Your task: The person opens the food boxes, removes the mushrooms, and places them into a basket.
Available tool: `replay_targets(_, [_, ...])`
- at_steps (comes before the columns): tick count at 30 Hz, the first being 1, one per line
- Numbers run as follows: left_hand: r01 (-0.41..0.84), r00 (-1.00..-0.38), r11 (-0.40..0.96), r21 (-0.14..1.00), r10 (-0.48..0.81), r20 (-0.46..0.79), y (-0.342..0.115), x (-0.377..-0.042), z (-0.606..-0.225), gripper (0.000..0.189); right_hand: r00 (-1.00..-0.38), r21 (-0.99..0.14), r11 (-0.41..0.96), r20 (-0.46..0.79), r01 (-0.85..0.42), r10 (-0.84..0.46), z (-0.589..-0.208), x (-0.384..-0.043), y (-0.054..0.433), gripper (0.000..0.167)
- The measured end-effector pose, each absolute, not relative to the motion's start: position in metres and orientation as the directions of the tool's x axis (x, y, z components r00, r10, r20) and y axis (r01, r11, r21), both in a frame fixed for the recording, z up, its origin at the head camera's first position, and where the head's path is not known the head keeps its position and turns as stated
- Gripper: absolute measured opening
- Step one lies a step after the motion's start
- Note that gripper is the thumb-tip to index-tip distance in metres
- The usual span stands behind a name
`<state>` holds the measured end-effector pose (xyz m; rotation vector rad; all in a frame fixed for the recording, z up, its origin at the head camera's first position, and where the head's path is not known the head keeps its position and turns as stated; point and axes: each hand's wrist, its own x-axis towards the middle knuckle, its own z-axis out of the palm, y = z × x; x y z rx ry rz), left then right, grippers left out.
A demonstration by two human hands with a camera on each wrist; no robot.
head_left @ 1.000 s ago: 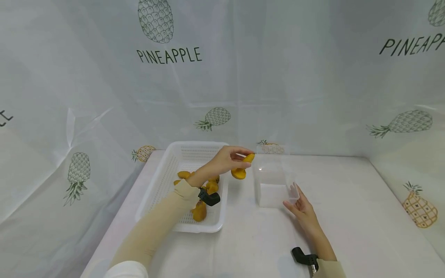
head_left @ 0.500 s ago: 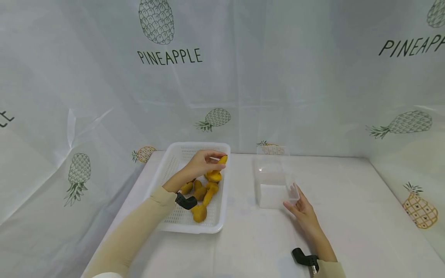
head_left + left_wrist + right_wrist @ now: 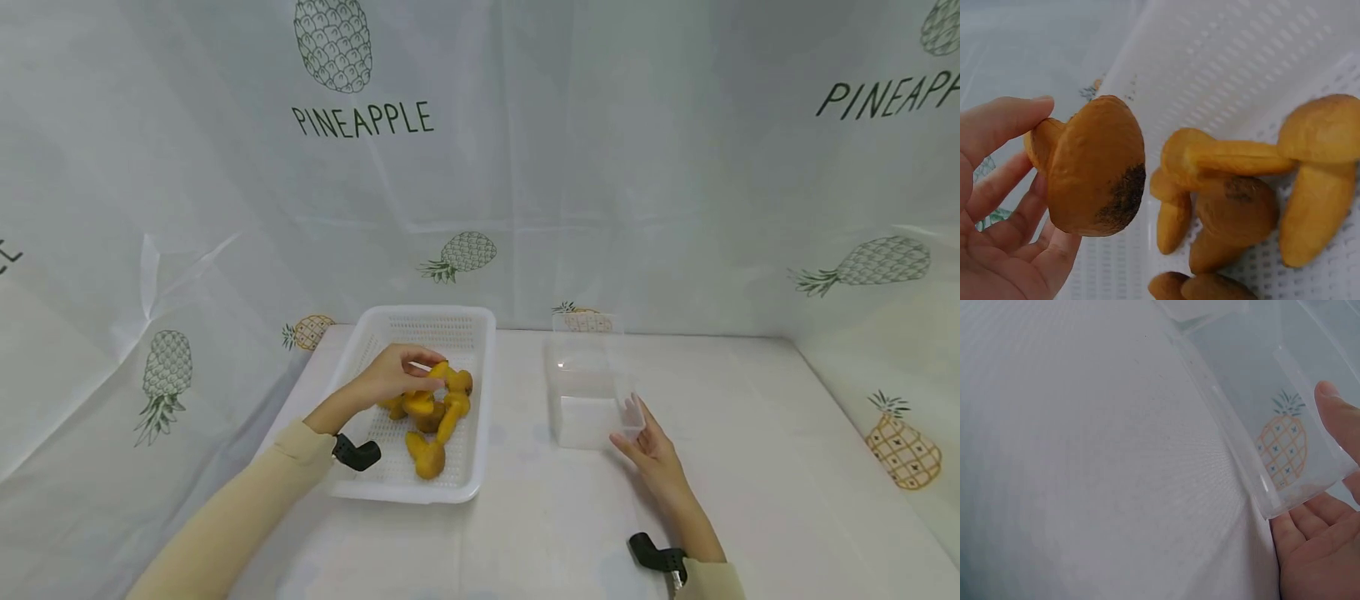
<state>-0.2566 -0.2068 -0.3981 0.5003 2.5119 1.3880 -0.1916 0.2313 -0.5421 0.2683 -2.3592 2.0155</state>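
Observation:
My left hand [image 3: 401,373] is over the white basket [image 3: 486,433] and pinches a yellow-brown mushroom [image 3: 1094,169] by its stem. A dark, rough patch marks one side of that mushroom's cap in the left wrist view. Below and beside it in the basket lie several more mushrooms [image 3: 429,458], some overlapping. On the right, my right hand [image 3: 656,454] grips the near right corner of a clear plastic box [image 3: 588,425], thumb on one side of the wall and fingers on the other. The box stands on the table with its clear lid [image 3: 588,323] raised at the back.
A white cloth covers the table [image 3: 525,525], and a pineapple-print sheet [image 3: 637,167] hangs behind it and at both sides. A gap of tabletop separates the basket from the box. Black cameras [image 3: 356,452] are strapped to both wrists.
My left hand has carried the mushroom leftward and a little toward me, from beside the clear box back over the basket. My right hand and the box have stayed in place.

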Motion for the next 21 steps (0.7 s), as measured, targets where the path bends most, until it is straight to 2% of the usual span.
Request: replay_targets(21, [0.16,-0.918,0.587,0.793,0.384,-0.099,-0.243,-0.238,-0.41,0.043,-0.985,-0.981,0.121,0.135,-0.148,-0.109,-0.541,-0.191,0.23,0.086])
